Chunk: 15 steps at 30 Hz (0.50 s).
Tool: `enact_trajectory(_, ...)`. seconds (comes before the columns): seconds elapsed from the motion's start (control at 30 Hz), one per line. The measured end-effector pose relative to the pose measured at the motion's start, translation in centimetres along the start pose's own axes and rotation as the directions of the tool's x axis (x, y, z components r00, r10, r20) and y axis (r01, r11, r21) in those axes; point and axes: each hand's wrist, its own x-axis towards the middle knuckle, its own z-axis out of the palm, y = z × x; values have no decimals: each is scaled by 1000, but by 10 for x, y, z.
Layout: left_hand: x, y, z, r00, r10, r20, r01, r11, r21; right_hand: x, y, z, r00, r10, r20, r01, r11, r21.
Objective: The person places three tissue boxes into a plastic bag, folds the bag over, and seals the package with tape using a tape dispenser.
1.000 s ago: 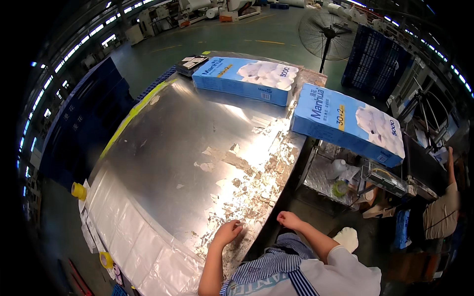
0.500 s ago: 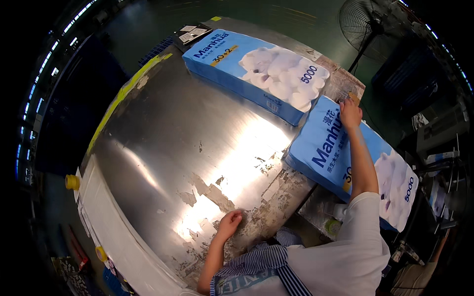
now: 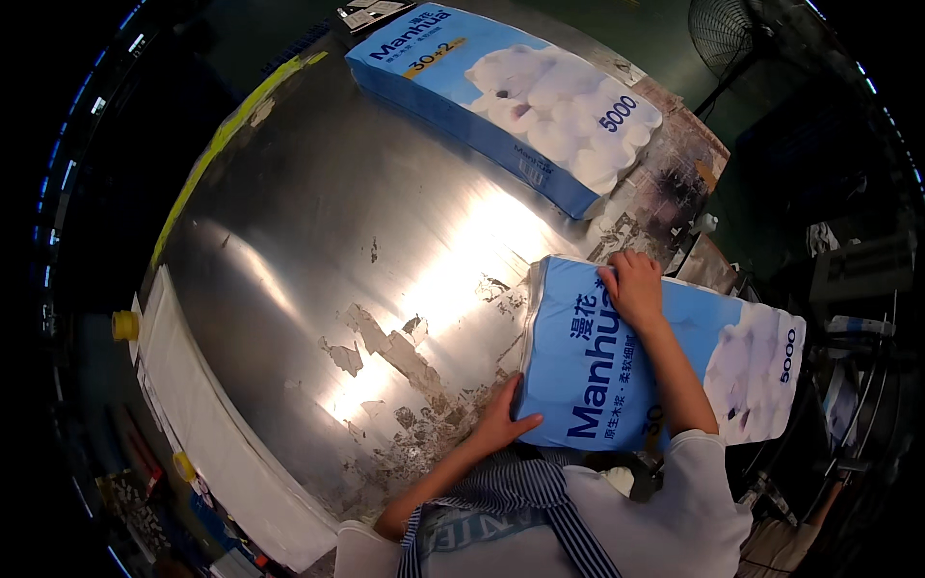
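Note:
A long blue plastic-wrapped pack [image 3: 576, 361], printed with a white fluffy picture, lies at the near right, partly on the metal table and reaching past its right edge. My right hand [image 3: 636, 287] rests over its far edge with bent fingers, gripping it there. At the pack's left end, my left hand [image 3: 506, 422] cups the near corner, thumb on top and fingers along the side. A second pack of the same kind [image 3: 554, 111] lies flat along the table's far side, apart from both hands.
The shiny metal table [image 3: 318, 212] has worn, peeling patches near me and yellow tape [image 3: 226, 130] on its left edge. White sheeting [image 3: 222, 414] hangs along the near left side, by a yellow roll [image 3: 125, 326]. A fan [image 3: 725, 37] stands beyond the far right corner.
The near pack has come toward me and turned straighter, away from the far pack. My right hand moved nearer with it. My left hand went from the bare table to the pack's corner.

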Motion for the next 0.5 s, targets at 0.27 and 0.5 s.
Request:
enact_trajectory(0.27,-66,20,5,979,-199,49,200,871,-450,-13,-79,11,965,-246,-86,257,954,152)
enact_trajectory(0.5,-86,-15,4,905,-374,204,416,667,-618,-102,151,-79,861,324,-393,-459,828,-322)
